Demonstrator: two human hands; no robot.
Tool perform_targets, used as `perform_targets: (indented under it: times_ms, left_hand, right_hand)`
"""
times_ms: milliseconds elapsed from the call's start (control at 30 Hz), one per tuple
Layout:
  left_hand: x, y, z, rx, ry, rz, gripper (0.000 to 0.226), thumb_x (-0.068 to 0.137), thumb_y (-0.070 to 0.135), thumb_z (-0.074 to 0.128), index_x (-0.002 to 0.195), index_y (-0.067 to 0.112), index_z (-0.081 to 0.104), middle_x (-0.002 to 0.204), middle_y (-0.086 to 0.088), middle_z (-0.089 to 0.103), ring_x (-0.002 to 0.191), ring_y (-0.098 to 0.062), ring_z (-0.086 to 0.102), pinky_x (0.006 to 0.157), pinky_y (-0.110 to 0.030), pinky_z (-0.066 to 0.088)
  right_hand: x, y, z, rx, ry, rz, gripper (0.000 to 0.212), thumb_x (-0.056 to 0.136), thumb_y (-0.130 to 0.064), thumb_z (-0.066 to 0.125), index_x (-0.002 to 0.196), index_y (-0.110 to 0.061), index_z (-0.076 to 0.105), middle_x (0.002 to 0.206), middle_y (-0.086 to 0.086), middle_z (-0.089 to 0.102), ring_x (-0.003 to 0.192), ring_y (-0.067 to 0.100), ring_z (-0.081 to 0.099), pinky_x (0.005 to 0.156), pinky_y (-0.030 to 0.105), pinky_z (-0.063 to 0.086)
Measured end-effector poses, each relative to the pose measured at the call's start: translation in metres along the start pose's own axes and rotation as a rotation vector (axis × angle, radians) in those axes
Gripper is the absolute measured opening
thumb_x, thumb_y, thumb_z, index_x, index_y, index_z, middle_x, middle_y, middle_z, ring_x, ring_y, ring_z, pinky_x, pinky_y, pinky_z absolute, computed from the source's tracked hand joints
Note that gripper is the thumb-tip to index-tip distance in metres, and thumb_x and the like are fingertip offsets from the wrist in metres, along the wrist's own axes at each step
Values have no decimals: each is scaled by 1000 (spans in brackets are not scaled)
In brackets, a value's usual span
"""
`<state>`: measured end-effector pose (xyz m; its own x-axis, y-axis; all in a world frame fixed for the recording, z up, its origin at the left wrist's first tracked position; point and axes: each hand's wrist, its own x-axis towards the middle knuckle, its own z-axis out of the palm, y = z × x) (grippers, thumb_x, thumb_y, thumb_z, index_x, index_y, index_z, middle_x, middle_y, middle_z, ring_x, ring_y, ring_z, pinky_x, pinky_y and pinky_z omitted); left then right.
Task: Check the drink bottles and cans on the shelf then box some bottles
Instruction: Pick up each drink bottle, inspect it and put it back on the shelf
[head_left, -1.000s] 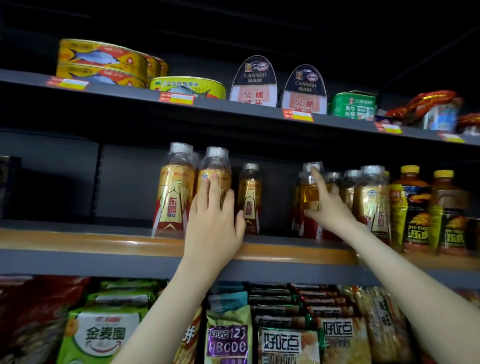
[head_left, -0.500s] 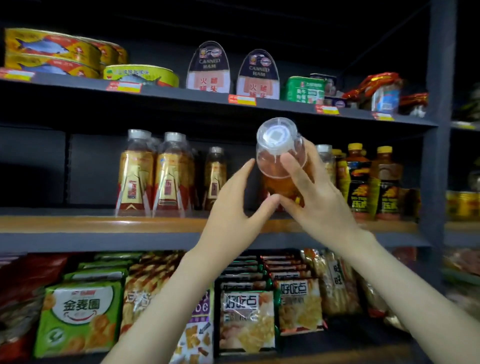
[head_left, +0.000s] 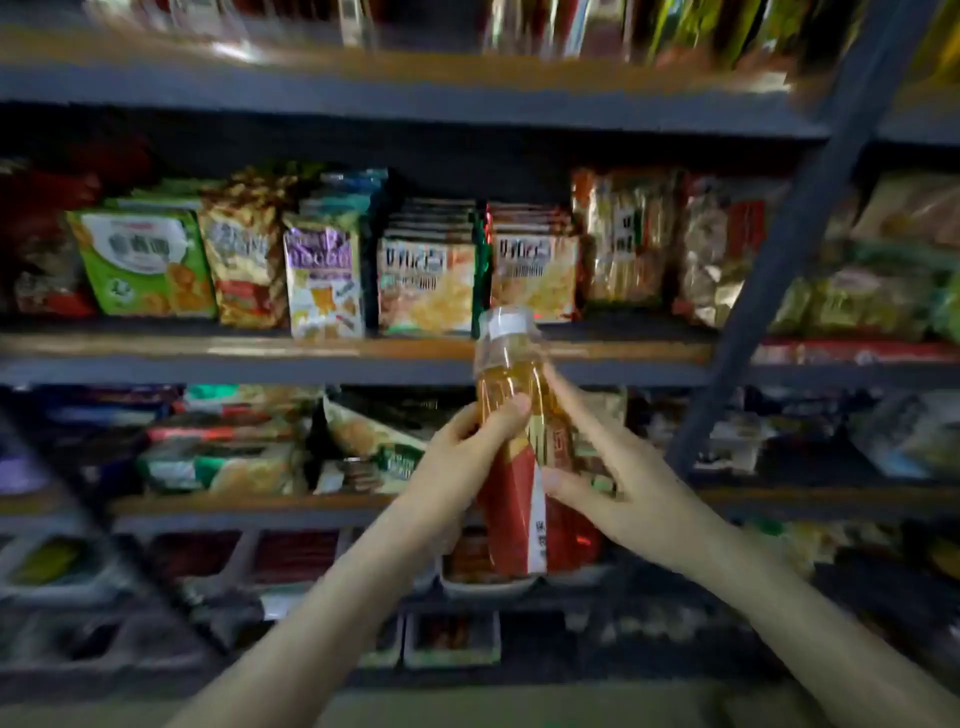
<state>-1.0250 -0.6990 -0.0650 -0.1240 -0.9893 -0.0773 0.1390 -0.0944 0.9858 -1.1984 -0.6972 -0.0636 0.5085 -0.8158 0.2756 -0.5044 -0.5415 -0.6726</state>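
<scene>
I hold one drink bottle (head_left: 511, 441) upright in front of the lower shelves. It has a white cap, amber liquid and a red and gold label. My left hand (head_left: 457, 457) wraps its left side with the thumb across the front. My right hand (head_left: 613, 483) grips its right side, fingers spread along the label. The shelf of other drink bottles is out of view above; only a blurred strip of it shows at the top.
Snack bags (head_left: 322, 275) fill the shelf (head_left: 260, 348) behind the bottle. More packets lie on the shelf below, and small trays (head_left: 457, 639) stand lower down. A grey upright post (head_left: 789, 249) slants on the right. The picture is blurred by motion.
The bottle came off the drinks shelf and down in front of the lower shelves, now upright instead of tipped toward me. Both hands hold it. My view has swung downward.
</scene>
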Motion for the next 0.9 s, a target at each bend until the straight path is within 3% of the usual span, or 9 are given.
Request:
perform_targets:
  times_ms: [67, 167, 333, 400, 500, 600, 733, 800, 900]
  left_hand:
    - [-15, -30, 0, -23, 9, -197, 60, 66, 59, 64, 113, 22, 66, 102, -3, 75, 97, -20, 70, 94, -41, 52]
    - [-26, -63, -9, -38, 20, -371, 54, 77, 60, 61, 115, 21, 66, 103, -3, 75, 102, -23, 69, 99, -46, 47]
    - [-35, -86, -22, -95, 22, -483, 58, 76, 61, 59, 115, 19, 68, 105, -9, 74, 103, -27, 68, 99, -48, 48]
    - [-38, -90, -27, -131, 24, -491, 58, 80, 61, 55, 118, 19, 66, 107, -10, 73, 104, -27, 68, 97, -46, 49]
    - [-42, -91, -35, -152, 23, -507, 60, 83, 63, 53, 120, 17, 65, 107, -9, 73, 102, -26, 69, 90, -42, 52]
    - [-41, -88, -43, -84, 11, -499, 60, 83, 63, 54, 119, 15, 64, 104, -7, 74, 97, -23, 70, 78, -37, 55]
    - [-36, -86, -49, 89, -26, -455, 64, 86, 66, 49, 121, 14, 61, 111, -7, 71, 102, -24, 68, 88, -46, 55]
    - [-35, -85, -52, 208, -57, -404, 55, 94, 62, 38, 118, 18, 60, 111, -7, 70, 99, -24, 69, 83, -42, 58]
    - [-32, -79, -61, 256, -123, -311, 32, 101, 41, 42, 123, 23, 57, 111, -8, 70, 93, -22, 71, 75, -31, 60]
  right_hand:
    - [-30, 20, 27, 29, -112, 42, 68, 89, -56, 46, 141, -65, 3, 155, -33, 0, 140, -15, -4, 118, 23, 18]
    - [-58, 33, 54, 133, -222, 110, 64, 96, -42, 48, 142, -61, 8, 152, -36, -5, 132, -26, -1, 96, -3, 24]
    - [-75, 39, 86, 293, -220, 129, 60, 91, -54, 49, 141, -63, 17, 149, -41, -1, 138, -16, 12, 99, 10, 39]
    - [-74, 37, 93, 385, -194, 134, 61, 87, -63, 50, 142, -60, 23, 152, -36, 3, 140, -10, 15, 100, 14, 42]
    - [-71, 32, 104, 547, -123, 211, 60, 86, -59, 57, 141, -55, 33, 153, -25, 22, 139, -2, 30, 100, 29, 47]
    - [-61, 23, 112, 675, -13, 417, 49, 83, -56, 60, 129, -52, 44, 132, -14, 53, 119, 2, 54, 92, 27, 52]
    - [-44, 12, 121, 561, -81, 560, 64, 70, -65, 66, 122, -40, 37, 121, -15, 56, 105, 2, 60, 90, 25, 51]
    - [-38, 11, 122, 550, -47, 645, 72, 65, -53, 73, 124, -33, 36, 117, -12, 57, 102, 4, 60, 81, 21, 51]
    - [-40, 15, 116, 862, 56, 742, 71, 65, -29, 84, 126, -19, 51, 105, -1, 71, 92, 16, 70, 74, 28, 55]
